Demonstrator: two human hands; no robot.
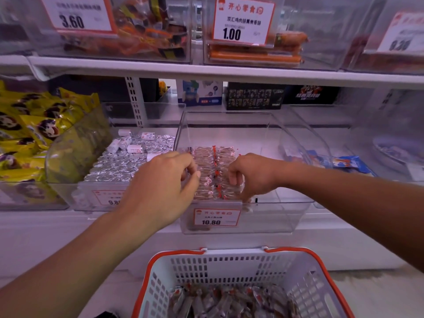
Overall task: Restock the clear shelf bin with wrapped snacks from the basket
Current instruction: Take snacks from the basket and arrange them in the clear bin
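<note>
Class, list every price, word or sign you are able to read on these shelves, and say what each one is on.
"3.60": price tag, upper left bin.
"开心零食", "1.00": price tag, sausage bin; product line blurred.
"10.80": price tag, clear shelf bin.
"9.8": price tag, partly hidden, foil-sweets bin.
Upper right tag, back boxes: unreadable.

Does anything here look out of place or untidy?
Mostly tidy. Only the few white rolls stand out: they lie loose at odd angles on the silver packs, left of the clear bin.
</note>
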